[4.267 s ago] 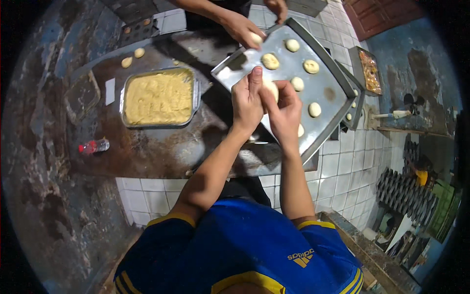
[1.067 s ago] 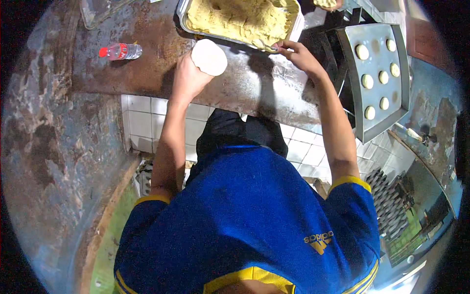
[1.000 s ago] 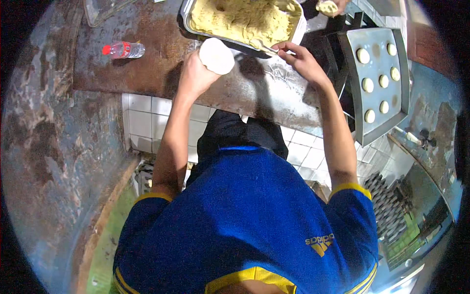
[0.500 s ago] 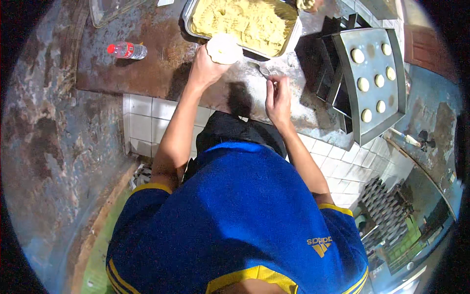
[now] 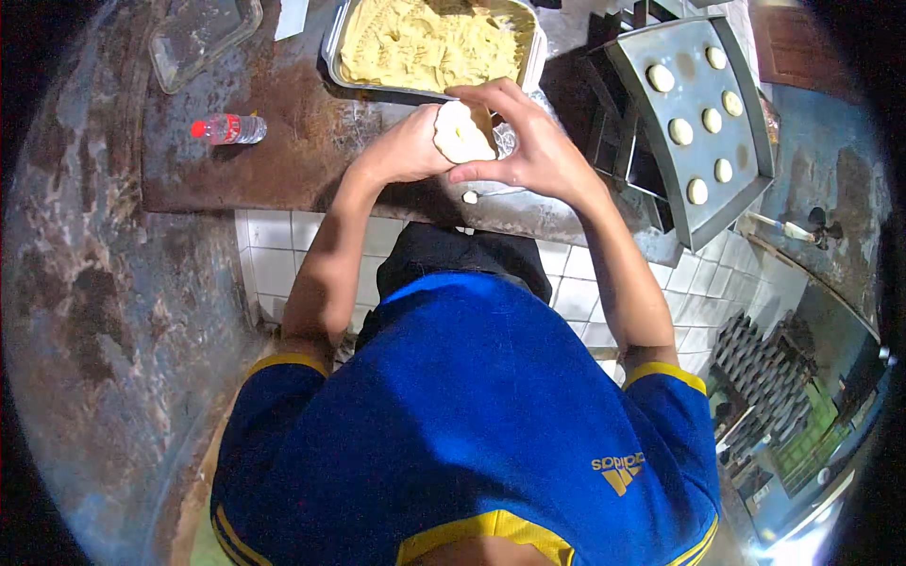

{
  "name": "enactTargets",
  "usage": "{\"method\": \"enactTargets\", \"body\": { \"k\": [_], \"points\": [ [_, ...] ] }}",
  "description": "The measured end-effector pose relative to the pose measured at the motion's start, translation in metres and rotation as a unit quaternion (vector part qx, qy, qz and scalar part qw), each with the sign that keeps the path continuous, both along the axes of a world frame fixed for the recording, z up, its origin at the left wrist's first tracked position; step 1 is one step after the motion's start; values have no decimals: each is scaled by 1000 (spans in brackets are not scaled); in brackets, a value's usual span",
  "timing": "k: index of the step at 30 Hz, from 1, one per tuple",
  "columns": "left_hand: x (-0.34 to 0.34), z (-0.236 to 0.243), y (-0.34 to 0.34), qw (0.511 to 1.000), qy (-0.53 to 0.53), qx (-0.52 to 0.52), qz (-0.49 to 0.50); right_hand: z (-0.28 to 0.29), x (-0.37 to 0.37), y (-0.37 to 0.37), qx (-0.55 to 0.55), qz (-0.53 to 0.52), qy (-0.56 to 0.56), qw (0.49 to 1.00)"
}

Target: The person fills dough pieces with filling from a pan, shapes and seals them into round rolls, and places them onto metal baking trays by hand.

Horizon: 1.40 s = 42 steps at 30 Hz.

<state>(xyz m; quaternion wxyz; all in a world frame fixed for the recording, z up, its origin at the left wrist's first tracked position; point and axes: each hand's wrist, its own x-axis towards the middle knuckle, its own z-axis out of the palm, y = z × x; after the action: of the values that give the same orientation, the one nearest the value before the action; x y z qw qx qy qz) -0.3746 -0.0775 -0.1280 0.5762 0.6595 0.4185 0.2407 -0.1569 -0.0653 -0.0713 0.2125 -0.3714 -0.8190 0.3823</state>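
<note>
Cradled in my left hand [image 5: 404, 149] is a flat pale dough round [image 5: 461, 134] with a little yellow on top. My right hand [image 5: 536, 154] curves around the same round from the right, thumb at its lower edge and fingers at its far side. Just beyond my hands is a metal pan [image 5: 333, 55] of yellow, paste-like mixture. A small pale blob [image 5: 470, 197] lies on the worktable below the dough, beside what looks like a spoon [image 5: 500, 193], partly hidden by my right hand.
On the rusty worktable [image 5: 236, 179] are a red-capped plastic bottle [image 5: 231, 129], an empty clear tray [image 5: 165, 71] and a white slip [image 5: 291, 17]. A tilted baking sheet [image 5: 741, 193] with several dough rounds rests on dark metal trays at right. White tiles [image 5: 576, 283] show below the table edge.
My left hand has moved right with the dough. My right hand has let go of the spoon and risen to grip the dough. The other person's hand is no longer visible.
</note>
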Motion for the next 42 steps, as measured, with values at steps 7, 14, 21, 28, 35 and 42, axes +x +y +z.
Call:
{"method": "enactTargets", "body": {
  "k": [7, 14, 21, 28, 35, 42],
  "points": [
    [-4, 18, 0, 995, -58, -70, -48, 9, 0, 1, -154, -88, 89, 980],
    [1, 22, -25, 937, -267, -186, 125, 18, -2, -1, -127, -103, 118, 980],
    [16, 28, -32, 920, -277, -167, 223, 65, -16, -9, 119, -28, -65, 990],
    [2, 49, -29, 853, -420, -270, 152, 68, -15, 9, 64, -10, 22, 998],
    [14, 50, -36, 915, -294, -136, 241, 62, -12, 6, 15, -48, 47, 998],
    [24, 60, -42, 872, -340, -232, 264, 57, -20, -6, 198, -2, -5, 980]
  ]
}}
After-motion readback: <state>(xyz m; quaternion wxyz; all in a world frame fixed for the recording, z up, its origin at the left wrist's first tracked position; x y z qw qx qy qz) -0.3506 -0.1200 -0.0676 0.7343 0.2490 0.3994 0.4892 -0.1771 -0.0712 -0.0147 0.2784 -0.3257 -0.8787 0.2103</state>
